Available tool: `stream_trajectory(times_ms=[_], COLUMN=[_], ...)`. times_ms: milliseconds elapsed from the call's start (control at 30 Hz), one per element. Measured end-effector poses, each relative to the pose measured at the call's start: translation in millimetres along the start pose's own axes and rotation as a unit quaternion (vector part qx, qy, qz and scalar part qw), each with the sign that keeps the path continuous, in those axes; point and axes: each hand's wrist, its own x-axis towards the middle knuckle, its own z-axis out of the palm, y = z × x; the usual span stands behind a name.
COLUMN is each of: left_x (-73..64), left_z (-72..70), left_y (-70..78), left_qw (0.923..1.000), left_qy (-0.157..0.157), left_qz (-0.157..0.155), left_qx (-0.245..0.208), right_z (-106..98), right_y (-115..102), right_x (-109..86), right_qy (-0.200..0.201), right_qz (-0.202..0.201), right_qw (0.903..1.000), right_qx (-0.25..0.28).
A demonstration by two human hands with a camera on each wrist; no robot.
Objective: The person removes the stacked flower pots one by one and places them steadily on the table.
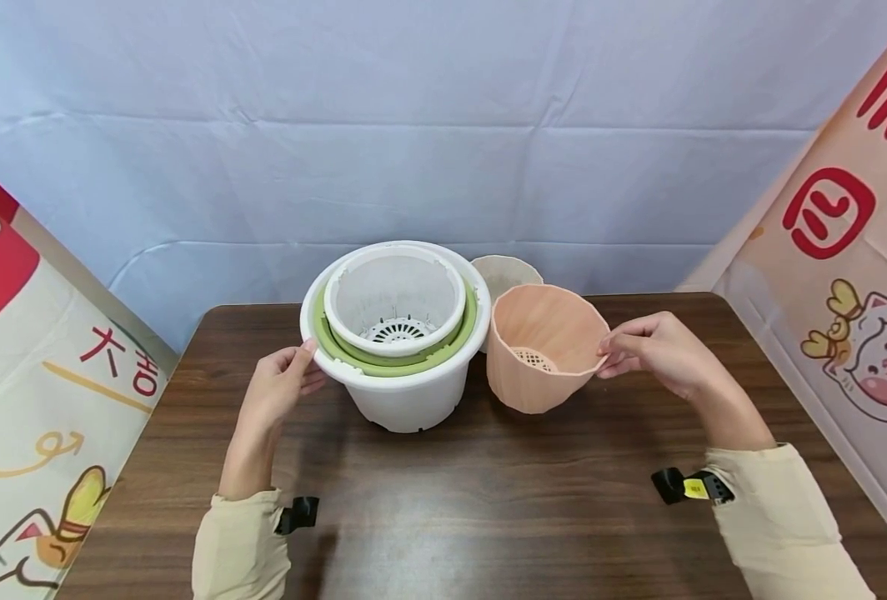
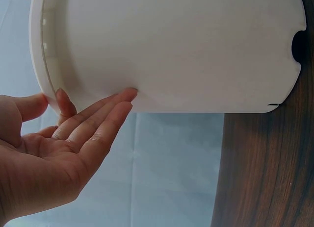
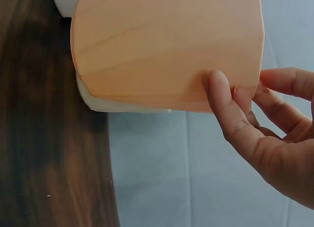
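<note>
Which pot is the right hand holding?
The peach pot: the right hand pinches its rim. It's the only peach one; the others are white, green or off-white.

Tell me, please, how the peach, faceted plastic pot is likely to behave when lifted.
The peach pot will probably feel light: its wall looks thin and its inside empty. It seems stiff: its rim shows no obvious sag where the right hand pinches it. Narrowing downward, it might tip if pushed.
</note>
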Motion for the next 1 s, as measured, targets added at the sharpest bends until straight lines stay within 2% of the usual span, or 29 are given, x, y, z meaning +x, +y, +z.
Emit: stream_trajectory(times_ms=[300,667,1000], left_x=[-0.1,-0.3,-0.2], left_z=[0.4,-0.1,-0.3], left_y=[0.4,0.2,-0.4], left_qw=[1.0,1.0,1.0], left_qy=[0.0,-0.003,-0.001], left_qz=[0.001,0.003,0.001], left_qx=[-0.004,0.001,0.003], right_z=[5,17,19], right_y=[18,40,50], right_x=[0.1,4.0,5.4], right_qy=[0.001,-0.005,-0.018], right_qz=[0.016,0.03,0.034], right_qw=[0.9993,0.999,0.9989], right_qx=[-0.034,-0.032,-0.026])
